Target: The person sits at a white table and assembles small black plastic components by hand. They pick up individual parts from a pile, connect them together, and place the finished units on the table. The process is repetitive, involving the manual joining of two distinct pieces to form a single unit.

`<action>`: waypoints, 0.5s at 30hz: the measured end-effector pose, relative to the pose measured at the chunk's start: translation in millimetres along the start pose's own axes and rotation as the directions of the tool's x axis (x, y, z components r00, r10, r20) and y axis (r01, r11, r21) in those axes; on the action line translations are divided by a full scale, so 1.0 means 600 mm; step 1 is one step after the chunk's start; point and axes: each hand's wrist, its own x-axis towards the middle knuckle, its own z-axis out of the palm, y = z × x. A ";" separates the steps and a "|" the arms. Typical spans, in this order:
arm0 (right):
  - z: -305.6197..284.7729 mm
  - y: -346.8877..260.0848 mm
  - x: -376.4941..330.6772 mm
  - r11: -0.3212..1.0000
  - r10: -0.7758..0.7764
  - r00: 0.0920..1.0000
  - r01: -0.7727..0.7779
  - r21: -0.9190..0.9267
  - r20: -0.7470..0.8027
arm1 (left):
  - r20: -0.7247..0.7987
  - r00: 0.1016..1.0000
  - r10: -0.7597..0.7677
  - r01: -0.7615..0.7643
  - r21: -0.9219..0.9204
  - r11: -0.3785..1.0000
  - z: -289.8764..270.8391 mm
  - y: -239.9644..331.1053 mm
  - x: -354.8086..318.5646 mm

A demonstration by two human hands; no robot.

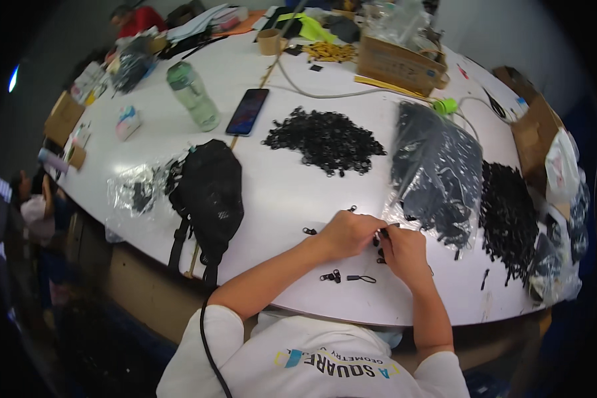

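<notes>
Both hands meet over the near part of the white table, fingertips pinched together. My left hand [351, 235] and my right hand [406, 253] are closed on a small black zipper pull [386, 231], mostly hidden by the fingers. A few black zipper sliders [331, 276] lie on the table in front of me, beside a loose zipper pull with a cord loop [361, 278]. Further single pieces sit close to the hands. Beyond them is a big heap of black zipper sliders [325, 140].
Right of my hands lie a clear plastic bag of black pieces [436, 172] and a heap of black zipper pulls [508, 222]. To the left are a black sling bag [212, 192], a phone [247, 113] and a green bottle [194, 96]. A cardboard box [398, 65] stands far back.
</notes>
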 end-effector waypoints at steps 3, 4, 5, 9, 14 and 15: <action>0.003 -0.003 -0.005 0.999 -0.036 0.999 0.035 -0.024 -0.027 | -0.061 0.996 0.064 -0.065 -0.021 0.998 0.015 0.002 -0.003; 0.003 0.000 -0.004 0.999 -0.047 0.998 0.047 -0.012 -0.039 | -0.059 0.997 0.045 -0.047 -0.036 0.998 0.014 0.000 -0.002; 0.005 0.003 -0.007 0.999 -0.047 0.998 0.047 0.003 -0.053 | -0.048 0.998 0.028 -0.031 -0.058 0.998 0.014 0.000 0.000; 0.006 0.001 -0.004 0.999 -0.016 0.997 0.018 0.037 -0.070 | -0.040 0.999 -0.007 0.003 -0.092 0.996 0.004 -0.001 -0.002; 0.010 -0.002 -0.003 1.000 -0.018 0.998 0.018 0.001 -0.064 | -0.070 0.998 -0.003 0.001 -0.039 0.999 0.018 -0.007 -0.008; 0.011 -0.004 -0.003 1.000 -0.027 0.998 0.027 0.000 -0.065 | -0.066 0.998 -0.003 0.001 -0.023 1.000 0.017 -0.007 -0.008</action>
